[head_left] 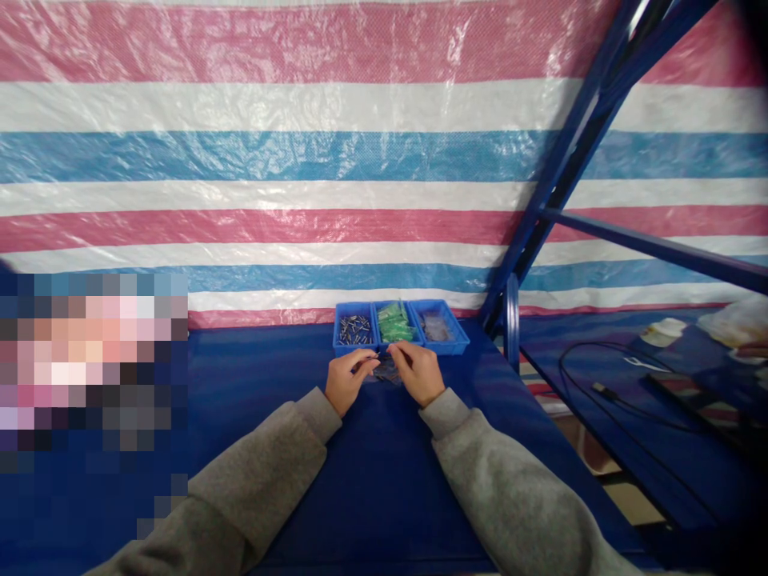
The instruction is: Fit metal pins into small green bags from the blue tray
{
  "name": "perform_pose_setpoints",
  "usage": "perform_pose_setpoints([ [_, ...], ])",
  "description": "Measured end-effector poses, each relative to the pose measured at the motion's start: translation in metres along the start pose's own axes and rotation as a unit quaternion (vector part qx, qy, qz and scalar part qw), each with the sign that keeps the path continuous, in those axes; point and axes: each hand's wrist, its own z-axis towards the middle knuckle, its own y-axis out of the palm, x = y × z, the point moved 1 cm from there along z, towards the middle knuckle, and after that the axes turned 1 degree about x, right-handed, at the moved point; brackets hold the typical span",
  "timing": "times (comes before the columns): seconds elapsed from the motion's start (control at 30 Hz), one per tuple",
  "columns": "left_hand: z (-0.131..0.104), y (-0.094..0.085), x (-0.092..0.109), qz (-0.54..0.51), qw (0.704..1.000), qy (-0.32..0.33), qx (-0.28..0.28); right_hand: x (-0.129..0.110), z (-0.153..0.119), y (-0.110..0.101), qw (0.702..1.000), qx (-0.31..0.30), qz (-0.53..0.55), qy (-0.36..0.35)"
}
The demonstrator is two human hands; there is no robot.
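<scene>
Three small blue bins stand side by side at the back of the blue table. The left bin (353, 350) holds many short dark-and-silver pin-like pieces (355, 329). Green packets (396, 322) fill the middle one, and clear plastic pieces (436, 326) lie in the right one. Just in front of the bins, my left hand (345, 382) is closed in a pinch at a tiny dark piece too small to name. My right hand (422, 373) also pinches, its fingertips close to the left ones; what they hold is unclear. Between and below the hands lies a small pile of dark, clear-looking pieces (387, 370).
A striped plastic sheet (270, 156) hangs behind the table (378, 480). To the right rises a blue metal frame (558, 176). Beyond it, another blue table carries a black cable (624, 400) and a white cup-like item (665, 330). The left side is blurred out.
</scene>
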Motion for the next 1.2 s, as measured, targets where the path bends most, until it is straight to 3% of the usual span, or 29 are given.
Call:
perform_pose_setpoints([
  [0.27,0.0005,-0.0012,0.0027,-0.015,0.999,-0.025,0.018,-0.0023,-0.0016,-0.0007,0.999,0.010,0.043,-0.017],
  [0.53,0.0004,-0.0016,-0.0018,-0.017,0.999,-0.031,0.021,-0.0066,-0.0023,-0.0005,0.997,-0.041,0.062,-0.037],
  [0.7,-0.0005,-0.0008,-0.0031,-0.058,0.996,-0.055,0.026,-0.0073,-0.0018,0.0005,0.997,-0.057,0.053,-0.028],
  [0.93,0.0017,-0.0030,-0.0046,-0.099,0.993,-0.037,0.059,-0.0047,-0.0005,-0.0017,0.999,-0.015,0.040,-0.012],
  [1.2,0.0020,-0.0020,-0.0009,-0.127,0.990,-0.038,0.041,0.0009,-0.0008,0.0056,0.998,-0.055,0.006,-0.013],
])
